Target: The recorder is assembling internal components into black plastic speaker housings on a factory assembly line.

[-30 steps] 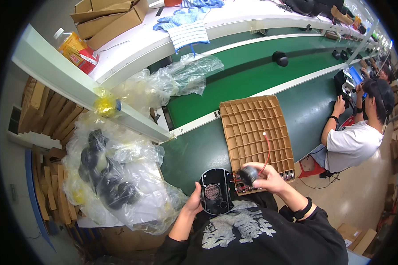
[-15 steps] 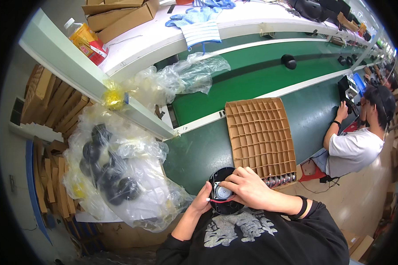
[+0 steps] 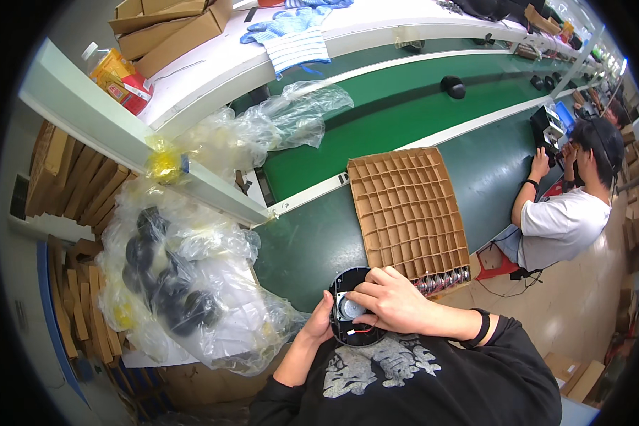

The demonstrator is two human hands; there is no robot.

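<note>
Close to my body, my left hand (image 3: 319, 319) grips a round black plastic housing (image 3: 343, 331) by its left side, thumb along the rim. Inside it sits a small speaker (image 3: 350, 308) with a silvery round back. My right hand (image 3: 392, 304) reaches over the housing's right side, its bent fingers closed at the speaker's edge; the fingertips are partly hidden. A red wire (image 3: 363, 330) with a small white plug lies across the lower part of the housing. Just beyond is a cardboard divider grid (image 3: 406, 213), with several shiny round parts (image 3: 444, 281) at its near edge.
A clear plastic bag (image 3: 184, 284) of black round parts lies left, beside a white post (image 3: 121, 121). Past the dark green bench runs a green conveyor (image 3: 383, 117) carrying a black part (image 3: 453, 87). A co-worker (image 3: 568, 213) sits right. Blue gloves (image 3: 291, 42) lie on the far shelf.
The red wire's white plug has dropped from beside my left thumb to the lower inside of the housing. My right fingers remain at the speaker. The whole view has shifted slightly.
</note>
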